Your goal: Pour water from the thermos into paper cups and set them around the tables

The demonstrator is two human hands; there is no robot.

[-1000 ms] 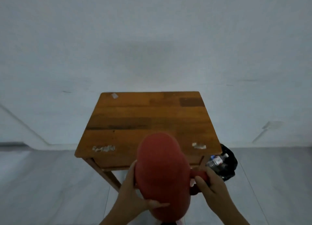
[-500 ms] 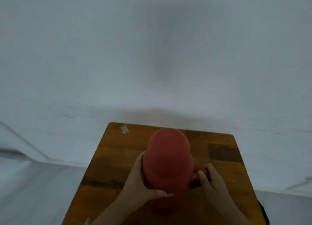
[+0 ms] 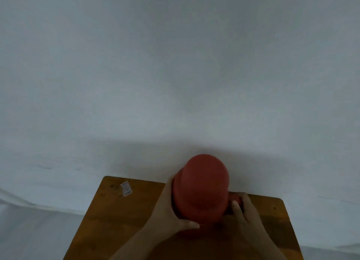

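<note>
Head cam: my left hand point(image 3: 171, 207) cups the red thermos point(image 3: 201, 187) at 9 o'clock, right hand point(image 3: 243, 209) wraps its handle at 3, over the table point(image 3: 120, 220).

The middle of the table point(image 3: 120, 220) is taken up by the thermos point(image 3: 200, 191), gripped on both sides by the left hand point(image 3: 171, 211) and right hand point(image 3: 245, 211), w/ the forearms crossing the near edge. Bare wood is left on the table's left part, broken only by a small sticker point(image 3: 126, 188) nr the far left corner, and a narrower strip is left at the right edge. Directly behind, the way is closed off by the wall point(image 3: 175, 74).
</note>
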